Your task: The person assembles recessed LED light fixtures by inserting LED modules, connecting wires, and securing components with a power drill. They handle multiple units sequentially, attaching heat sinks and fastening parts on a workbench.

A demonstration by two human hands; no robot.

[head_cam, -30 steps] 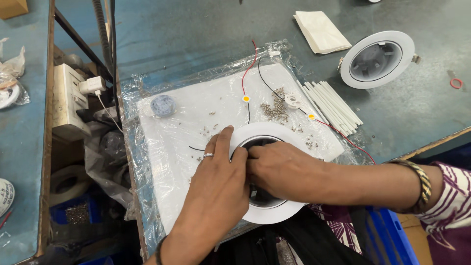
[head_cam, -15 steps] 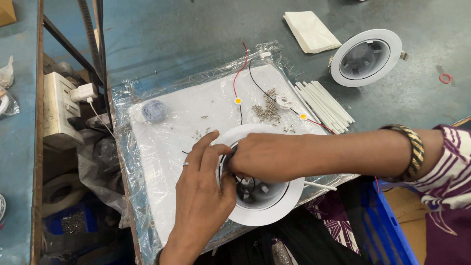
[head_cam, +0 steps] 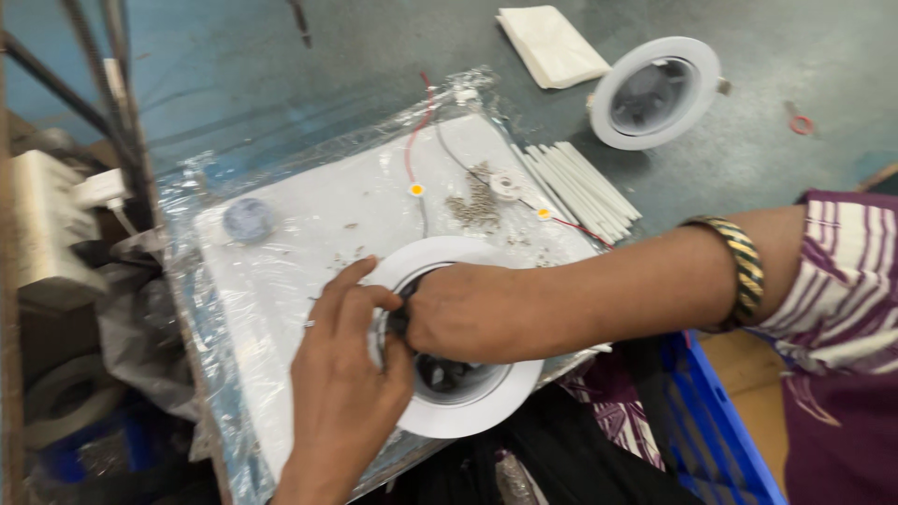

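My left hand (head_cam: 341,393) and right hand (head_cam: 468,313) meet over a round white plastic downlight ring (head_cam: 468,416). My fingers (head_cam: 360,299) curl closed, pinching its dark centre part (head_cam: 400,318). It lies on a plastic-wrapped white board (head_cam: 309,224).

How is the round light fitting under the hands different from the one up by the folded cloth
The near fitting lies on the plastic-wrapped white board, gripped by the left hand and right hand, which cover much of it. The far fitting sits untouched on the bare blue-green table, fully in view. Both are round with white rims and dark centres.
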